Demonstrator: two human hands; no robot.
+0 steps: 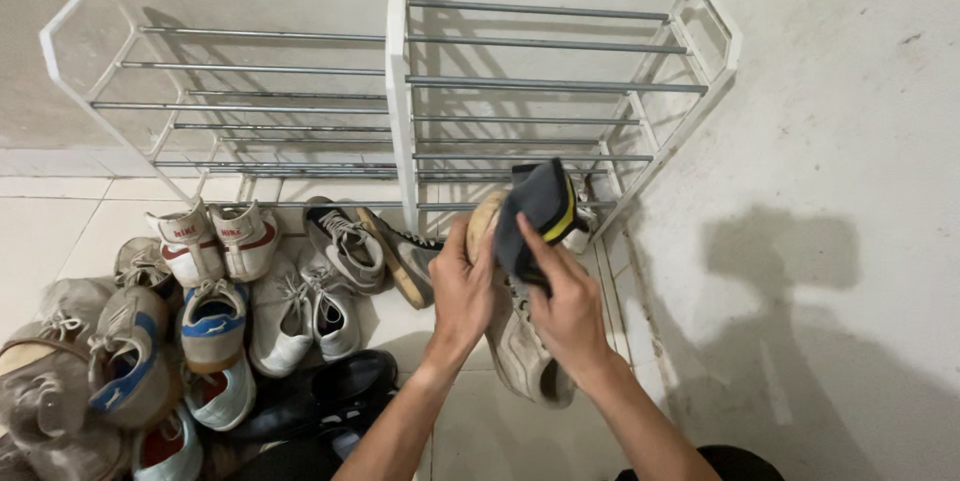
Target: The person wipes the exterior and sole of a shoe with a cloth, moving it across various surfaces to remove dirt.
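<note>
Where it happens: while the person crouches on the pale tiled floor [60, 231] in a corner of rough plaster walls, both bare hands work at one shoe just in front of the rack
Left hand [462, 293]: clasped around the worn beige lace-up sneaker [515, 346], fingers wrapped over its toe end; the shoe is held off the floor, sole side turned partly up
Right hand [568, 309]: pinching a dark grey cloth with a yellow stripe [540, 209], pressed against the sneaker's toe; possibly a folded rag, the view is too tight to be sure
Rack: white plastic-framed shoe rack with metal rods [402, 91], standing against the wall, its bars bare
Floor, left: a heap of sneakers; a white pair with red trim [215, 239], a grey low-top [345, 241], a blue-and-white trainer [212, 323], black shoes [345, 381] nearest the person
</note>
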